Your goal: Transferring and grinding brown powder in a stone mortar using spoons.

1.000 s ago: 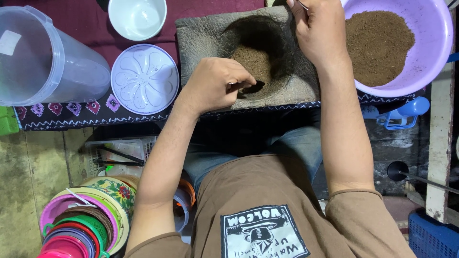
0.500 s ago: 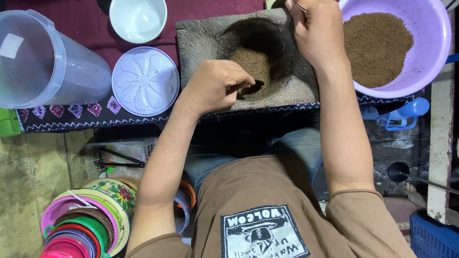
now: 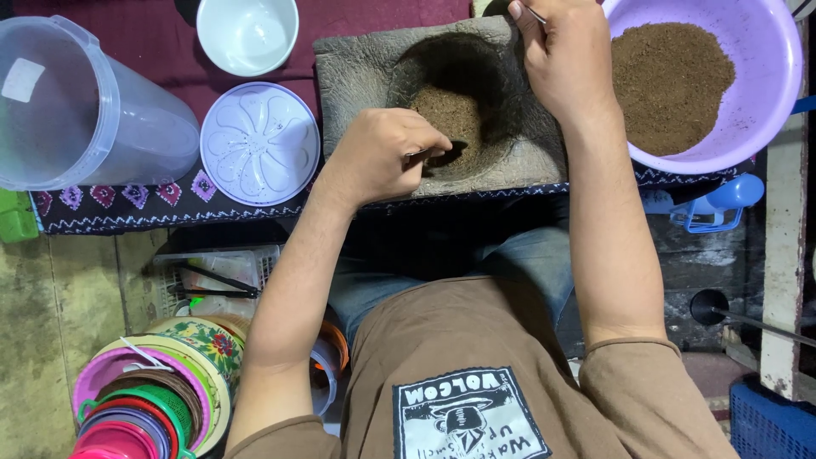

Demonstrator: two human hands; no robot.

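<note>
Your left hand (image 3: 387,153) is curled into a loose fist over the near left edge of the stone mortar (image 3: 365,72), fingers bent inward and pinched on a small dark implement whose tip points into the hollow; what kind of implement it is cannot be told. Your right hand (image 3: 565,55) is at the far right rim of the same mortar, fingers closed around a thin metal handle (image 3: 534,14) that projects past the knuckles toward the far edge; the working end of that tool is out of view. The mortar is a grey, rough stone block resting on a dark red cloth (image 3: 110,200) with a patterned purple and white border, and its round hollow holds a small heap of brown ground powder (image 3: 449,115) just beside your left fingertips. To the right of the mortar, touching or nearly touching it, sits a lilac plastic basin (image 3: 765,110) with a larger mound of the same brown powder. To the left of the mortar lies a round pale lilac lid (image 3: 259,143) with a moulded flower pattern, flat on the cloth. Beyond that lid stands a white bowl (image 3: 246,34). At the far left a clear plastic bucket (image 3: 81,106) lies on its side, its mouth facing left. Near you, at lower left, a stack of coloured plastic containers (image 3: 144,399) stands on the floor.
</note>
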